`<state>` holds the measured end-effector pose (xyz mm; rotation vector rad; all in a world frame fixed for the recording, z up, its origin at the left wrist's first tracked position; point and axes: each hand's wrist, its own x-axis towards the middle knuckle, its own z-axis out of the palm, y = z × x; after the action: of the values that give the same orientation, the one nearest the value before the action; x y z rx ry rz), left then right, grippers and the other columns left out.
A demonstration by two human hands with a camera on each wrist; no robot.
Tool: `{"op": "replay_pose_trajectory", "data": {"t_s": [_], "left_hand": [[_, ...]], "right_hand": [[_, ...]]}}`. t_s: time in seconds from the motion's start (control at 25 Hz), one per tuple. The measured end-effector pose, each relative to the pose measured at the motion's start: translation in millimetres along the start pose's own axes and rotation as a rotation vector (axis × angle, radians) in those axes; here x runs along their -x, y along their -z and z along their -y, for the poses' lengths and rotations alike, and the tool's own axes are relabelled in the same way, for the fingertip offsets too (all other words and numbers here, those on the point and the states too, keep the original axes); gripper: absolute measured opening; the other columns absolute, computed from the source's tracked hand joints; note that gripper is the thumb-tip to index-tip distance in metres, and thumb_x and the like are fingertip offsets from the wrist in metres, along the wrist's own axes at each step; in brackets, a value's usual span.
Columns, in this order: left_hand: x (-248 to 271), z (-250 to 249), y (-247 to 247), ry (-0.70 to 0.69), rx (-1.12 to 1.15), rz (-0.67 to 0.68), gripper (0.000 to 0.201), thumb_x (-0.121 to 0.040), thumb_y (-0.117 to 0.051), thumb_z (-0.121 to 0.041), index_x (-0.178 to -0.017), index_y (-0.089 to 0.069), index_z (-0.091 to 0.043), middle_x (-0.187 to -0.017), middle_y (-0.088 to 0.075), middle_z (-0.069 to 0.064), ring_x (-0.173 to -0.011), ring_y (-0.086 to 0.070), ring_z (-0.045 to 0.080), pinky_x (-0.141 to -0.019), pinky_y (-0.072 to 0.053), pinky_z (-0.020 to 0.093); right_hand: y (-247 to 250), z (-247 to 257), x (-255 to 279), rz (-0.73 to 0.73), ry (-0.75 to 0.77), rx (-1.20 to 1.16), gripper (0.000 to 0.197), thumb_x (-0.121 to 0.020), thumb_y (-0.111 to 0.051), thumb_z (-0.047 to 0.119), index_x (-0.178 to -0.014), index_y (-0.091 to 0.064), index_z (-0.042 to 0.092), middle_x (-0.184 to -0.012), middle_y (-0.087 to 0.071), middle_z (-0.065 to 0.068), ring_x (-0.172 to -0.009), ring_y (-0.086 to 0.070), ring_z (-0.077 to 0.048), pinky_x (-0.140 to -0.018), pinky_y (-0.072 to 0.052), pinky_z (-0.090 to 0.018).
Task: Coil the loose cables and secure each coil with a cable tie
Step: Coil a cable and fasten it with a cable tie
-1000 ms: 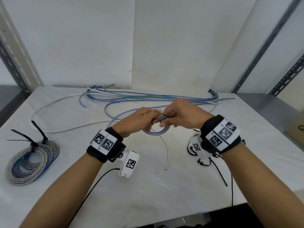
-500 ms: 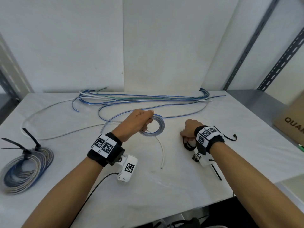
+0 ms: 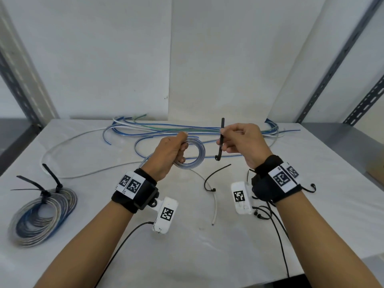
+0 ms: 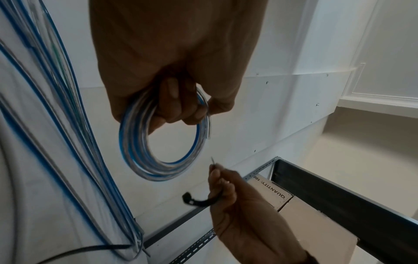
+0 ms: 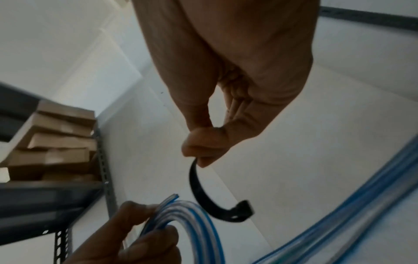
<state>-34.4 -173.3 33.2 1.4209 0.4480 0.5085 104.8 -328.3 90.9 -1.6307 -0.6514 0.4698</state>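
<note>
On table, two coils (image 3: 190, 152), four ties (image 3: 220, 140)

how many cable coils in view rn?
2: a small coil gripped in the left hand, untied, and a big coil lying at the table's left edge, with ties on.

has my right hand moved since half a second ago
Yes. The right hand has risen off the table beside the spare ties, now pinching a cable tie near the coil.
</note>
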Motion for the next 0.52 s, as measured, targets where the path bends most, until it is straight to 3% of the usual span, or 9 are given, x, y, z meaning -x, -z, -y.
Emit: {"op": "replay_pose_trajectory", "data": {"t_s": [0.12,0.24,0.36,0.52], "left_hand": [[0.4,-0.7,-1.3,-0.027,-0.033,-0.009,0.05,-0.104,-0.05,-0.032,-0.056,-0.05,-0.022,-0.058,-0.038,-0.004,-0.044,-0.033,0.011,-0.065,-0.036,0.035],[3.1,-4.9,-4.8,-0.068,-0.011,-0.042,0.041,-0.106,-0.046,-0.024,-0.068,-0.051,-0.013,-0.053,-0.044,-0.007,-0.045,-0.032,0.01,-0.058,-0.04,0.029],[4.2,-7.9,-5.1,-0.104,0.054,-0.055,0.035,-0.105,-0.045,-0.017,-0.07,-0.039,-0.018,-0.054,-0.031,-0.009,-0.049,-0.025,0.012,-0.056,-0.037,0.028],[2.9,-9.1,-3.8,-0.11,0.11,-0.122,0.025,-0.104,-0.049,-0.018,-0.079,-0.05,-0.014,-0.054,-0.032,-0.007,-0.05,-0.026,0.013,-0.055,-0.036,0.03]], "right_hand": [[-15.2,8.8,8.8,0.125,0.104,-0.084,0.01,-0.097,-0.064,0.006,-0.103,-0.063,-0.001,-0.077,-0.075,-0.016,-0.051,-0.063,-0.018,-0.053,-0.054,-0.023],[-30.8,7.4,13.8,0.22,0.222,-0.032,0.009,-0.097,-0.063,0.004,-0.104,-0.059,0.0,-0.083,-0.074,-0.023,-0.058,-0.068,-0.024,-0.059,-0.058,-0.029],[-41.8,-2.3,16.9,0.219,0.377,0.021,0.006,-0.099,-0.06,0.005,-0.099,-0.054,0.005,-0.085,-0.075,-0.019,-0.071,-0.073,-0.029,-0.07,-0.061,-0.037],[-45.1,-9.1,25.6,0.187,0.527,0.061,0.005,-0.099,-0.062,0.008,-0.101,-0.057,0.007,-0.093,-0.074,-0.013,-0.085,-0.075,-0.025,-0.083,-0.061,-0.041]]}}
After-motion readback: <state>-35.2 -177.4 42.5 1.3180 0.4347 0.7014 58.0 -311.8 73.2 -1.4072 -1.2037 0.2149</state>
